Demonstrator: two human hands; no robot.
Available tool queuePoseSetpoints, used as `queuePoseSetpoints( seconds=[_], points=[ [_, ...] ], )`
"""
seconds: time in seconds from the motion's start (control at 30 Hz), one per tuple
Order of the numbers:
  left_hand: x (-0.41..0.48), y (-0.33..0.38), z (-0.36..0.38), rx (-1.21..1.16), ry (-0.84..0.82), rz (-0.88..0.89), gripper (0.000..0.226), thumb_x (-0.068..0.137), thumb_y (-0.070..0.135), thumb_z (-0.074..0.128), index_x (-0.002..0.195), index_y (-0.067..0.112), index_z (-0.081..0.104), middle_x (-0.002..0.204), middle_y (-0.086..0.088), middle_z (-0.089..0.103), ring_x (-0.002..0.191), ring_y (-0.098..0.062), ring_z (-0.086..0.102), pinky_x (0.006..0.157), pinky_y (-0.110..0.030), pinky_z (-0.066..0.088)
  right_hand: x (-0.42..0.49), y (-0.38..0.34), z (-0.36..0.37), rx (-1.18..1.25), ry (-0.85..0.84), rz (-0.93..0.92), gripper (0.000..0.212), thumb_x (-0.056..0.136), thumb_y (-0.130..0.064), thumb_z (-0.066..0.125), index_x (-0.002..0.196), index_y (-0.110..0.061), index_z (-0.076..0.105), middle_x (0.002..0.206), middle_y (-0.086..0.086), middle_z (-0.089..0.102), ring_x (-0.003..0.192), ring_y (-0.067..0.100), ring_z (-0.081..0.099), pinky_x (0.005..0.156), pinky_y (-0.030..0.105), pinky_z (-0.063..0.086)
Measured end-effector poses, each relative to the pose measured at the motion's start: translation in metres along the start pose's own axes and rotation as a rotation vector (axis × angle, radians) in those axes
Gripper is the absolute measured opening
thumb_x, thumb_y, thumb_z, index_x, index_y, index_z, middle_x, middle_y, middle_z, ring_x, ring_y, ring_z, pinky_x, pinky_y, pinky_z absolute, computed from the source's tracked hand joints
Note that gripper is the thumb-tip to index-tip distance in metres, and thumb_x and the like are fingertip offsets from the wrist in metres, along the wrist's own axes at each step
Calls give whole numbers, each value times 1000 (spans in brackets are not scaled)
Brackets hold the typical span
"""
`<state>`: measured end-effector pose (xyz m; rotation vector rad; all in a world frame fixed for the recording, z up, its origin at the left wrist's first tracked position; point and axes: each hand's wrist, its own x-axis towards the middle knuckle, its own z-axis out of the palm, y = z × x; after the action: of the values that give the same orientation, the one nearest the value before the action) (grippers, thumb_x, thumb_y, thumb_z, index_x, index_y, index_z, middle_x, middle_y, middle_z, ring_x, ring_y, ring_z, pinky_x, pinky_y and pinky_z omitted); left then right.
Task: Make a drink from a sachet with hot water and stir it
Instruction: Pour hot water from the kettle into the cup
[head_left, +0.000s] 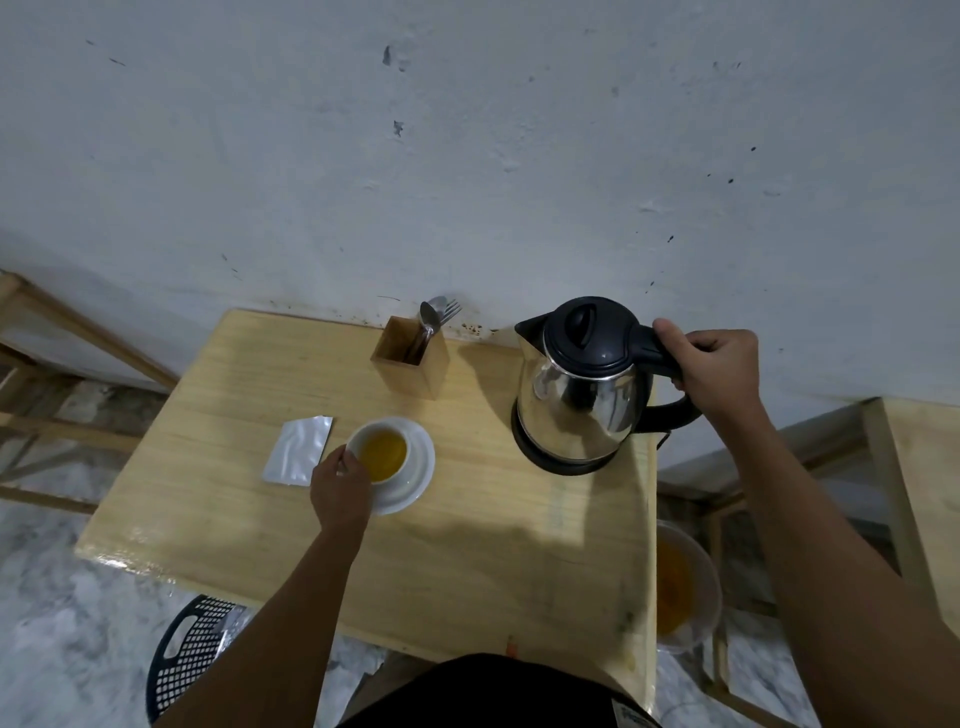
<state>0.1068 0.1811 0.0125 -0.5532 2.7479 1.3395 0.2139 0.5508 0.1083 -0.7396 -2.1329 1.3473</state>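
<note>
A white cup (382, 451) filled with amber liquid stands on a white saucer (418, 470) near the middle of the wooden table (467, 545). My left hand (340, 491) grips the cup's near-left side, where its handle seems to be. A silver sachet (298, 449) lies flat just left of the cup. At the right, a steel kettle (584, 400) with a black lid sits on its black base, and my right hand (714, 371) is closed around its black handle. A wooden holder (413, 358) behind the cup carries a spoon (428, 317) and a fork.
The table's far edge meets a white wall. A bowl (685, 584) with orange liquid sits low beside the table's right edge. A black perforated basket (192, 654) is on the marble floor at the lower left. Wooden frames stand at both sides.
</note>
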Motion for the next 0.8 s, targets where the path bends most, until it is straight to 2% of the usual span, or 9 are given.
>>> queuePoseSetpoints(
  seconds=[0.13, 0.27, 0.43, 0.5, 0.57, 0.63, 0.7, 0.8],
  points=[
    [3, -3, 0, 17, -15, -4, 33, 96, 16, 41, 115, 5, 65, 117, -23, 64, 111, -37, 56, 92, -37, 39, -1, 3, 6, 15, -34, -5, 55, 86, -38, 70, 47, -1, 61, 45, 25, 53, 41, 26, 49, 51, 29, 41],
    [3, -5, 0, 17, -11, -1, 34, 96, 17, 41, 117, 5, 64, 119, -22, 63, 112, -37, 56, 91, -37, 40, -6, 6, 10, 28, -56, -9, 66, 79, -52, 66, 51, 8, 61, 45, 26, 51, 42, 25, 46, 51, 31, 40],
    [6, -9, 1, 14, -18, -12, 34, 95, 18, 41, 118, 6, 64, 119, -22, 63, 112, -37, 57, 94, -39, 41, -3, 5, 10, -6, -33, -2, 70, 81, -59, 59, 50, 3, 60, 43, 23, 53, 40, 31, 52, 49, 34, 42],
    [7, -10, 1, 18, -24, -9, 35, 95, 17, 41, 118, 6, 64, 118, -22, 64, 111, -37, 57, 94, -39, 41, -3, 6, 11, -54, -15, 4, 69, 84, -61, 55, 50, -1, 62, 45, 20, 55, 46, 38, 55, 49, 40, 46],
    [8, -11, 0, 18, -36, 5, 34, 95, 17, 41, 116, 5, 65, 114, -22, 66, 109, -37, 58, 91, -38, 41, -5, 8, 12, -153, 15, 13, 70, 86, -65, 49, 54, -4, 64, 48, 18, 56, 50, 36, 56, 51, 40, 46],
    [9, -11, -1, 16, -49, 7, 33, 95, 17, 41, 113, 5, 67, 110, -22, 68, 106, -37, 59, 89, -36, 41, -10, 6, 14, -265, 57, 20, 67, 89, -65, 43, 60, -8, 66, 52, 14, 57, 52, 29, 54, 51, 35, 41],
    [10, -11, -3, 13, -65, 5, 32, 95, 17, 42, 110, 5, 68, 107, -21, 69, 105, -37, 60, 88, -37, 42, -18, 3, 16, -343, 128, 30, 58, 93, -61, 39, 74, -16, 70, 61, 4, 62, 62, 24, 58, 58, 32, 43],
    [14, -12, -7, 30, -108, 23, 31, 94, 17, 43, 107, 5, 68, 103, -20, 70, 102, -36, 60, 82, -33, 39, -33, -8, 24, -334, 234, 63, 40, 94, -54, 42, 106, -25, 67, 96, -3, 67, 92, 18, 62, 80, 37, 51]
  ],
)
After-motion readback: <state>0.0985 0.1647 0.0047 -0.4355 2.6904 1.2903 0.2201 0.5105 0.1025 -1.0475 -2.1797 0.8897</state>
